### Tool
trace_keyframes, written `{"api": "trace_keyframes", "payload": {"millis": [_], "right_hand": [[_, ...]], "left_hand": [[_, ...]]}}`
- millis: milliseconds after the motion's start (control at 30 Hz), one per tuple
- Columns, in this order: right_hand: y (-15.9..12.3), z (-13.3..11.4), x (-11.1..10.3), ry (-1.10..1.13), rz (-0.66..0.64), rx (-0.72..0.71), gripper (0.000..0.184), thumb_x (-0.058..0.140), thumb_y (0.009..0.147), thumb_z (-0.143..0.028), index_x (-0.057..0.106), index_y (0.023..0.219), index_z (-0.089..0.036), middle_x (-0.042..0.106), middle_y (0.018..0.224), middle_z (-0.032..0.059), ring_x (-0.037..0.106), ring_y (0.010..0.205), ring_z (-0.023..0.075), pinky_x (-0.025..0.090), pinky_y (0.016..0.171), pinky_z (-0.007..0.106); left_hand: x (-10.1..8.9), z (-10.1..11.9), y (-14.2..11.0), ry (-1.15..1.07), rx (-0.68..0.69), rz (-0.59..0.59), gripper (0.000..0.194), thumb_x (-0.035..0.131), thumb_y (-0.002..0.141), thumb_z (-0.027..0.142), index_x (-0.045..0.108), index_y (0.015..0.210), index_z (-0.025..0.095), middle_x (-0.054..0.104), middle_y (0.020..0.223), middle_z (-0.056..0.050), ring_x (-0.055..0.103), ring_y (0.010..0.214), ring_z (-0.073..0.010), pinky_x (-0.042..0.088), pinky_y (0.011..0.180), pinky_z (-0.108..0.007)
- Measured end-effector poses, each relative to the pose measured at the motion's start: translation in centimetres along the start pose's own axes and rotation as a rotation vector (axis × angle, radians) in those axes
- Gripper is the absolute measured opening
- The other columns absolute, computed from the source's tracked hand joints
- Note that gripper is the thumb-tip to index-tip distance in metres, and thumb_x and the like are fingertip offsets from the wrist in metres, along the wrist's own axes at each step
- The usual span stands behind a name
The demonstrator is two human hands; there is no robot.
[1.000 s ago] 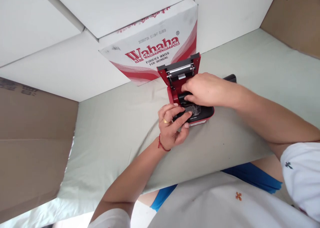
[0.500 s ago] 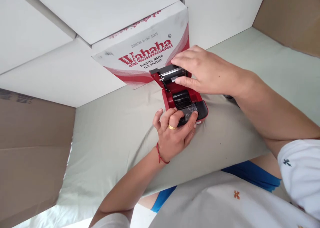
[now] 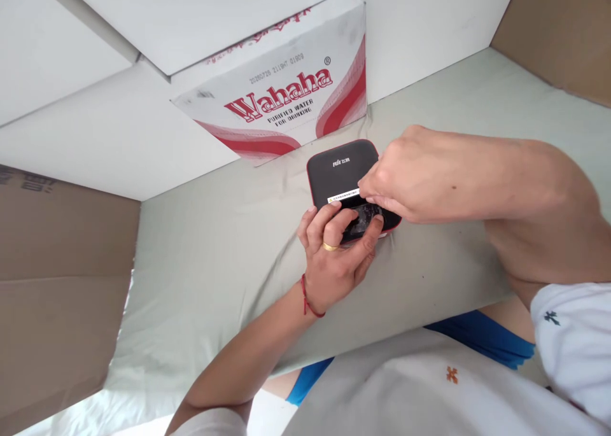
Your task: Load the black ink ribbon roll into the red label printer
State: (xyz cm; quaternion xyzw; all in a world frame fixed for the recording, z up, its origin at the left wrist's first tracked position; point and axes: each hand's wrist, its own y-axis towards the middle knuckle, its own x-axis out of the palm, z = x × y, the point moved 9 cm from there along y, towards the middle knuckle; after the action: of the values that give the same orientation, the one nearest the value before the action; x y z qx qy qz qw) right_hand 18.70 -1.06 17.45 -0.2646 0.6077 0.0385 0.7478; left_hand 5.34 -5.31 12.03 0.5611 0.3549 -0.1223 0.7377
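A small black and red portable printer [image 3: 341,175] lies on the cloth with its lid down. A white strip with a yellow warning mark [image 3: 342,196] runs along the lid's front edge. My left hand [image 3: 337,248], wearing a gold ring and a red cord bracelet, grips the printer's front part, fingers bent over the left and thumb at the right. Clear, shiny film [image 3: 365,219] shows between them. My right hand [image 3: 405,175] is closed in a pinch at the strip's right end, touching the lid's right side. Its fingertips hide whatever is between them.
A white and red Wahaha water carton [image 3: 286,98] stands just behind the printer, against white panels [image 3: 420,28]. Brown cardboard [image 3: 62,283] walls the left side, and another brown carton [image 3: 563,41] is at the far right. Pale green cloth [image 3: 205,251] covers the surface.
The printer's lid, raised before with the roller and inside showing, is now shut. My right hand has come down from the lid and its fingers have closed. My left hand stays put.
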Motion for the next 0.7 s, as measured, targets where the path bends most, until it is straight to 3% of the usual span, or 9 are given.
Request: {"api": "trace_keyframes", "payload": {"millis": [133, 367, 433, 533, 600, 700], "right_hand": [[0.3, -0.6, -0.2, -0.039, 0.002, -0.054, 0.022, 0.068, 0.105, -0.019, 0.074, 0.083, -0.019, 0.064, 0.069, 0.0052, 0.059, 0.072, 0.0216, 0.036, 0.074, 0.038], [0.6, -0.4, -0.6, 0.011, 0.035, -0.052, 0.029, 0.057, 0.110, -0.018, 0.084, 0.098, -0.017, 0.077, 0.087, 0.0100, 0.064, 0.084, 0.0249, 0.036, 0.082, 0.040], [0.5, 0.0, -0.8, 0.069, 0.050, -0.027, 0.033, 0.054, 0.113, -0.019, 0.086, 0.105, -0.016, 0.078, 0.088, 0.0101, 0.062, 0.083, 0.0243, 0.034, 0.082, 0.040], [0.1, 0.7, -1.1, 0.148, 0.106, -0.010, 0.035, 0.052, 0.115, -0.019, 0.085, 0.103, -0.018, 0.075, 0.081, 0.0072, 0.056, 0.074, 0.0213, 0.031, 0.077, 0.040], [-0.3, 0.8, -0.9, 0.202, 0.102, -0.033, 0.031, 0.057, 0.112, -0.018, 0.081, 0.092, -0.019, 0.071, 0.076, 0.0040, 0.049, 0.066, 0.0179, 0.029, 0.073, 0.039], [-1.0, -0.3, -0.2, 0.268, 0.045, -0.157, 0.024, 0.065, 0.107, -0.015, 0.076, 0.087, -0.020, 0.072, 0.078, 0.0007, 0.046, 0.062, 0.0138, 0.027, 0.068, 0.036]], "left_hand": [[0.3, -0.3, -0.1, -0.019, -0.003, -0.013, 0.035, 0.075, 0.105, 0.022, 0.080, 0.137, 0.035, 0.072, 0.130, -0.009, 0.063, 0.142, -0.0307, 0.042, 0.135, -0.056], [-0.1, -0.8, 0.6, -0.186, 0.001, -0.029, 0.038, 0.072, 0.106, 0.018, 0.076, 0.142, 0.028, 0.069, 0.129, -0.011, 0.071, 0.129, -0.0285, 0.059, 0.117, -0.049], [-0.4, -2.0, 0.7, -0.281, -0.094, -0.014, 0.040, 0.071, 0.109, 0.024, 0.072, 0.148, 0.028, 0.069, 0.132, -0.011, 0.070, 0.128, -0.0275, 0.061, 0.114, -0.047], [-0.7, -5.8, 0.2, -0.396, -0.365, 0.058, 0.040, 0.070, 0.111, 0.037, 0.068, 0.151, 0.032, 0.069, 0.139, -0.010, 0.067, 0.136, -0.0295, 0.056, 0.124, -0.053], [0.2, -9.0, -0.8, -0.569, -0.564, 0.095, 0.045, 0.074, 0.106, 0.045, 0.066, 0.150, 0.036, 0.066, 0.148, -0.008, 0.063, 0.148, -0.0312, 0.050, 0.132, -0.056], [2.7, -12.2, -2.0, -0.857, -0.726, 0.054, 0.064, 0.087, 0.090, 0.053, 0.065, 0.149, 0.043, 0.062, 0.161, -0.004, 0.056, 0.160, -0.0346, 0.049, 0.133, -0.056]]}}
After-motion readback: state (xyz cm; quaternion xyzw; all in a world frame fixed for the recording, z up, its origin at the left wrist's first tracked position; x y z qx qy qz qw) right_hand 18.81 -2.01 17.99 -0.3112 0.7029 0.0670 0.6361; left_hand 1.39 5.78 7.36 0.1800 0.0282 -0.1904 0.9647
